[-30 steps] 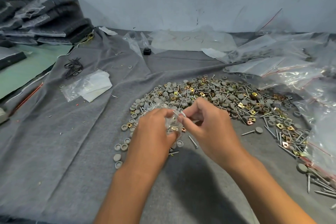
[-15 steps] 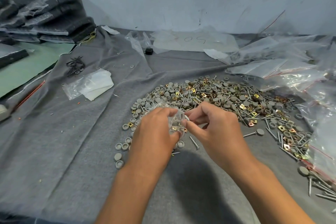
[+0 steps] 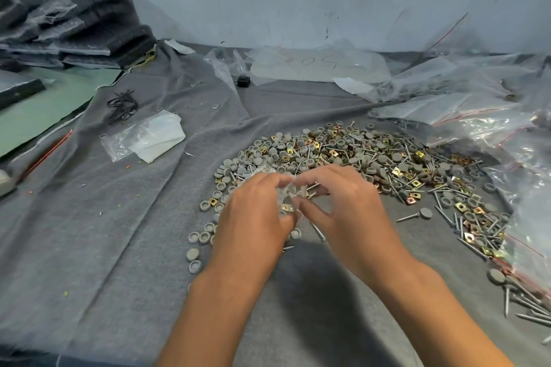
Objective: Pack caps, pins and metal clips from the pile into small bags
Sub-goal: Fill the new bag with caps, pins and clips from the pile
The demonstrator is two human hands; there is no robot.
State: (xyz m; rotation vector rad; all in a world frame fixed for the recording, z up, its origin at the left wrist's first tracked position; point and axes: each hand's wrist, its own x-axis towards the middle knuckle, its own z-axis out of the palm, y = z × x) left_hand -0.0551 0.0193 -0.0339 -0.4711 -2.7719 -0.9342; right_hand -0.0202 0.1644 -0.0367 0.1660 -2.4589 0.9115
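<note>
left hand grips a small clear plastic bag, fingers curled round it, just in front of the pile; at least one brass-coloured square metal clip shows through the film, other contents unclear. right hand is at the bag's mouth with thumb and forefinger curled toward it; whether they pinch the bag or a part cannot be told, the spot being blurred.

the pile of grey round caps, steel pins and brass clips lies loose on the grey felt cloth covering the table, directly behind both hands and spreading right. a few grey caps lie apart at its left edge.

clear zip bags with red seal lines are heaped far right, some holding pins. a flat clear bag with white paper lies well left of the pile. bundle of black ties behind it.
</note>
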